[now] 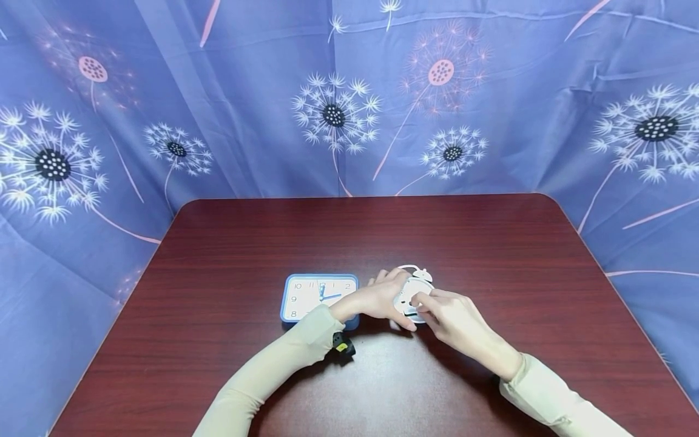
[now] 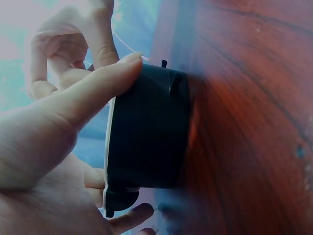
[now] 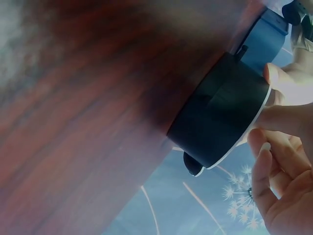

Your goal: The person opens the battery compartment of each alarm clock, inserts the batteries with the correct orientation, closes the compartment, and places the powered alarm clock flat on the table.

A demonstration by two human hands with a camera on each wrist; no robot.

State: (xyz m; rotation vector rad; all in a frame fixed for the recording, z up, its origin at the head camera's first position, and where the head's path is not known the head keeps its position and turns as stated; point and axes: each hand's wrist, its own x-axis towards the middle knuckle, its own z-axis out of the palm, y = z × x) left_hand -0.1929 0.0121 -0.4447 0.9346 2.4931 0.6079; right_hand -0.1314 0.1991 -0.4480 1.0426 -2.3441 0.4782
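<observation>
A small white twin-bell alarm clock lies flat on the table, small dark parts showing on its upward side. My left hand grips it from the left, the thumb along the near edge and the fingers around the far side. In the left wrist view the clock's side wall looks dark, with the thumb pressed at its upper edge. My right hand comes in from the right, its thumb and index finger pinching at the clock's upward side. What those fingertips pinch is hidden beneath them.
A blue-framed rectangular clock lies face up just left of the alarm clock, partly under my left forearm. A black device sits at my left wrist. The dark red wooden table ends at a blue dandelion-print curtain.
</observation>
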